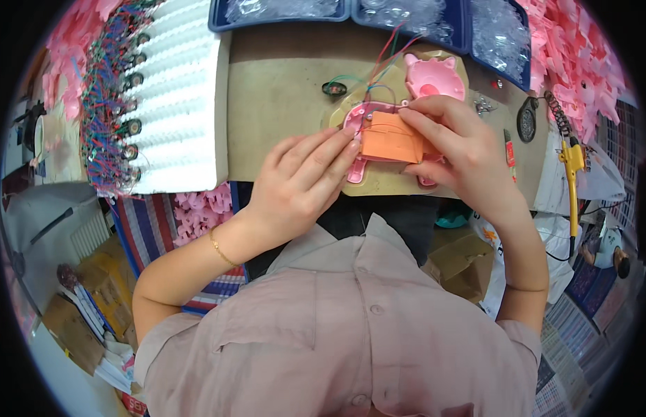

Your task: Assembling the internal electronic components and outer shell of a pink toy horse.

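Note:
A pink plastic toy shell half (355, 171) lies on a beige, shaped base (371, 186), with a rounded eared head (436, 78) at its upper right. An orange rectangular block (392, 139) sits in the shell's body, thin wires crossing it. My right hand (465, 149) pinches the block's right side between thumb and fingers. My left hand (302, 177) has its fingers stretched out side by side, tips at the shell's left edge beside the block; its thumb is hidden. Red, green and blue wires (378, 66) rise from the shell. A small round black part (334, 88) lies to its upper left.
A white ridged tray (177, 97) with bundled wires (108, 118) stands at left. Blue bins (462, 28) of clear plastic parts line the back. Pink parts (580, 62) are heaped at right, near a yellow tool (573, 163), a black oval part (526, 119) and small metal pieces (484, 104).

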Demonstrator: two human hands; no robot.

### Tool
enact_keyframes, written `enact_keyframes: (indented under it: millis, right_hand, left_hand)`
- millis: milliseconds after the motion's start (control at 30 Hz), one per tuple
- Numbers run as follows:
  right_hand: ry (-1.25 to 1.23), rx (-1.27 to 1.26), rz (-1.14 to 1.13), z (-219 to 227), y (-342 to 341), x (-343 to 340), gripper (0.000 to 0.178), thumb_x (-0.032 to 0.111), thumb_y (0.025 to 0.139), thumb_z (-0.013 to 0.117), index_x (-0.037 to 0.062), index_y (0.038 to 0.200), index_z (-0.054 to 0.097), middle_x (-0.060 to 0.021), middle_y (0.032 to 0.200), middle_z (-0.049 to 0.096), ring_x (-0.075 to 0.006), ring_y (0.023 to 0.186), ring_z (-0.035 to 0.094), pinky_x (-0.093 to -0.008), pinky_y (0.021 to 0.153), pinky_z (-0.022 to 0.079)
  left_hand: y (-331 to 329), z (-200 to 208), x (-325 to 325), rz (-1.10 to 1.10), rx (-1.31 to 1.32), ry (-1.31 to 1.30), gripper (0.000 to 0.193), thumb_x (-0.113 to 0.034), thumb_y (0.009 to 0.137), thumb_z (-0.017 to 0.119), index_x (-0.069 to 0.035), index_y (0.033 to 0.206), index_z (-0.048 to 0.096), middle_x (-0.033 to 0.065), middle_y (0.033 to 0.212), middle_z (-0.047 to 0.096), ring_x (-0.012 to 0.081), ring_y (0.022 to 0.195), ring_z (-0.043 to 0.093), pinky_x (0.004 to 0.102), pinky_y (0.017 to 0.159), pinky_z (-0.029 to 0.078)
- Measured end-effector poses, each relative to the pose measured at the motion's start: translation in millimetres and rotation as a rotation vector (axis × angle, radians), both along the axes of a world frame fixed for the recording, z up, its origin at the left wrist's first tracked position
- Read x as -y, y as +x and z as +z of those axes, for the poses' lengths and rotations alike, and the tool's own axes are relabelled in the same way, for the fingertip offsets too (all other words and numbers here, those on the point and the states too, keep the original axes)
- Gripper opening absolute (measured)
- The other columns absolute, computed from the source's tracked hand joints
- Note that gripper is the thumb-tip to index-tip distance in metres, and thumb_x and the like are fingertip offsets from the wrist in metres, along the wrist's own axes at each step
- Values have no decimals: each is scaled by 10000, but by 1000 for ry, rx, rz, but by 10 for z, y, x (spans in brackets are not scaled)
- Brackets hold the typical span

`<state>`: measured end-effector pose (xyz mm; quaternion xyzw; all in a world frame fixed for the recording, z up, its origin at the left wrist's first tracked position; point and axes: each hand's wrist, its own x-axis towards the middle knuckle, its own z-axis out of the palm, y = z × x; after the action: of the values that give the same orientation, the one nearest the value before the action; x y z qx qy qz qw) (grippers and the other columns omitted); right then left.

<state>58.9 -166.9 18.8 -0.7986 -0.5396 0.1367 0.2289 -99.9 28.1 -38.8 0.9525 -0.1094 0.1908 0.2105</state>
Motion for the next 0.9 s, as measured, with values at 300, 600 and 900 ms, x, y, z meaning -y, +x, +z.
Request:
enact_keyframes:
  millis: [300, 600, 900]
  right_hand:
    - [-2, 324, -107, 85, 5, 177, 444, 240, 641, 757, 18, 1010, 648, -74, 848, 555, -247, 799, 536, -357, 690, 430]
    - [64, 206, -168, 14, -16, 188, 381, 191, 627, 760, -6, 924, 626, -93, 804, 544, -269, 753, 532, -370, 665, 434]
    - [24, 196, -164, -1, 8, 195, 383, 147, 610, 776, 4, 929, 619, -100, 851, 559, -280, 807, 540, -371, 697, 448]
  left_hand:
    - [539, 258, 139, -84, 72, 16, 303, -223, 766, 692, -103, 1044, 676, 15, 1144, 635, 182, 1073, 542, 329, 859, 412]
    - [514, 222, 266, -99, 85, 133, 313, -203, 809, 645, -24, 1065, 661, 57, 1171, 634, 162, 1048, 568, 314, 883, 423]
    - [543, 161, 232, -111, 156, 90, 317, -237, 802, 651, -30, 1041, 663, 61, 1139, 649, 170, 985, 598, 320, 869, 437]
